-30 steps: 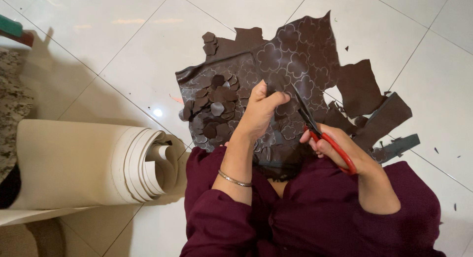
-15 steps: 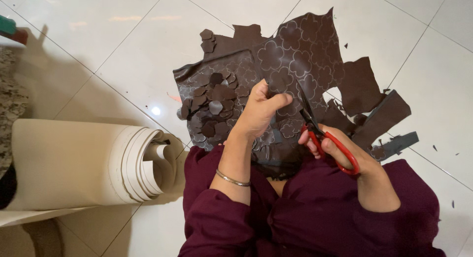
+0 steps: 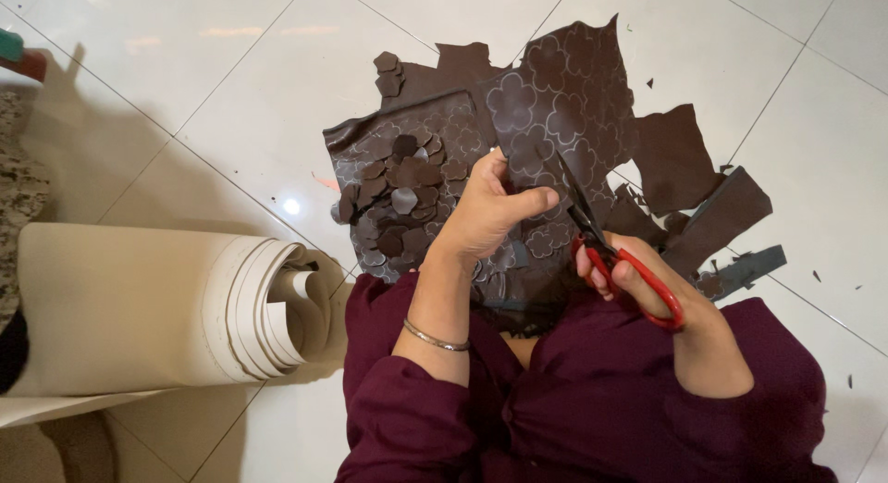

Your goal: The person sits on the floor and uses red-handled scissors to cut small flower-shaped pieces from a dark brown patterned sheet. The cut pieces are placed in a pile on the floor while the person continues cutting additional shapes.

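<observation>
Scissors (image 3: pixel 610 252) gripped by right hand (image 3: pixel 638 279) fingers; left hand (image 3: pixel 486 215) fingers pinch brown leather sheet (image 3: pixel 564 113)

Leather sheet (image 3: pixel 555 113) is lying at frame centre on the floor (image 3: pixel 231 94); cut pieces (image 3: pixel 402 196) are sitting on its left part; rolled material (image 3: pixel 166 307) is lying lower left; offcuts (image 3: pixel 712 215) are lying right of centre.

L hand (image 3: pixel 486 210) pinches brown sheet (image 3: pixel 555 104); R hand (image 3: pixel 638 279) w/ red scissors (image 3: pixel 610 252) cutting it.
</observation>
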`<state>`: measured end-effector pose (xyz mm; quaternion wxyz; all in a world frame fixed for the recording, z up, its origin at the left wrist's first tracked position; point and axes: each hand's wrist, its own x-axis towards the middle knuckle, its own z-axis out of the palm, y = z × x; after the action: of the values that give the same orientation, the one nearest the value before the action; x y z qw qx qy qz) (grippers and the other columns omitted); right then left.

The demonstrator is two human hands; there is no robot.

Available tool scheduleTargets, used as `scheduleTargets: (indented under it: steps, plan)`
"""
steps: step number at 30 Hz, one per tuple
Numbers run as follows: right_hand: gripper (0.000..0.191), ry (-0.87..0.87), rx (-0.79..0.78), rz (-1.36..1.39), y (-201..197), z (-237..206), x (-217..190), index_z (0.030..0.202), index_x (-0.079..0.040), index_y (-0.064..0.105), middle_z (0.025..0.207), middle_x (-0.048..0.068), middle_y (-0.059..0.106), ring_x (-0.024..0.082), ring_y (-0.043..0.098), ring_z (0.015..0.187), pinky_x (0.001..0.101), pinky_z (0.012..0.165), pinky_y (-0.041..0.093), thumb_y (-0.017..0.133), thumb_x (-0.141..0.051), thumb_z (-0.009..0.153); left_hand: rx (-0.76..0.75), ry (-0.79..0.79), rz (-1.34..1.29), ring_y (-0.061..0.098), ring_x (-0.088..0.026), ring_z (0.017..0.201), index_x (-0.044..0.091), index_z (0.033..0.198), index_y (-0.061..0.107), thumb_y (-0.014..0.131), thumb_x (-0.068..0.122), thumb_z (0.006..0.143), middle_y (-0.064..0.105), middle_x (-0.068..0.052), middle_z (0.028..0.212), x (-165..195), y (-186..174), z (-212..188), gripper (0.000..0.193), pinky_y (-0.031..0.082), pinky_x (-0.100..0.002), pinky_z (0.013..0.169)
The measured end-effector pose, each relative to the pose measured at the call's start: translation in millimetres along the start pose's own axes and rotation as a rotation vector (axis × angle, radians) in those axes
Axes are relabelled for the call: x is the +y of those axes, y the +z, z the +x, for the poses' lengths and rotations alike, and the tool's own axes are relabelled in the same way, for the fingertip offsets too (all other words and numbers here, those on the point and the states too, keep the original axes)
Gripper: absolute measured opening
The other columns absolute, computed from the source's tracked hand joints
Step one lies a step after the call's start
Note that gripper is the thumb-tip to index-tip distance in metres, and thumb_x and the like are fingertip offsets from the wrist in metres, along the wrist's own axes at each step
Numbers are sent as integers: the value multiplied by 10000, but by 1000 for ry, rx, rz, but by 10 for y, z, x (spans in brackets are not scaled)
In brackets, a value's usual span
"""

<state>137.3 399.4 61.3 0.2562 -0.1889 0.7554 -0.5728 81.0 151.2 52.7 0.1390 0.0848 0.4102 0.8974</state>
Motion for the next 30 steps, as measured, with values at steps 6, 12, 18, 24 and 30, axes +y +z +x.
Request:
scheduleTargets:
  steps: [6,12,18,24,30]
  plan:
    - [882,22,17,-2,-9,8,16,855,-78,599,653,-8,530,95,518,552,249,497,465,396,-933,789,-6,2,5,683,-136,970,0,1167,606,729,-95,823,692,-68,1096,33,1,-11,378,593,-315,904]
    - [863,22,18,36,-15,2,18,840,-85,584,637,-21,508,80,491,533,230,475,431,425,-931,783,-10,14,-1,675,-127,971,-5,1174,617,724,-100,818,693,-59,1097,43,9,-15,383,584,-303,904]
    - [859,52,34,48,-10,16,25,806,-101,564,616,-38,501,66,488,506,216,442,431,450,-949,731,-1,22,13,673,-124,972,2,1165,618,725,-99,812,691,-51,1093,38,8,-18,382,579,-307,904]
    - [832,46,50,45,-8,15,47,768,-116,548,590,-49,485,53,479,477,206,417,421,457,-941,732,3,30,34,661,-120,951,4,1154,617,734,-102,834,678,-45,1063,26,5,-18,357,576,-298,885]
    - [876,42,26,44,-16,9,12,822,-83,581,628,-25,502,77,500,513,231,458,436,424,-942,753,3,29,18,668,-123,946,7,1171,603,751,-88,833,683,-52,1071,30,27,-18,381,579,-299,865]
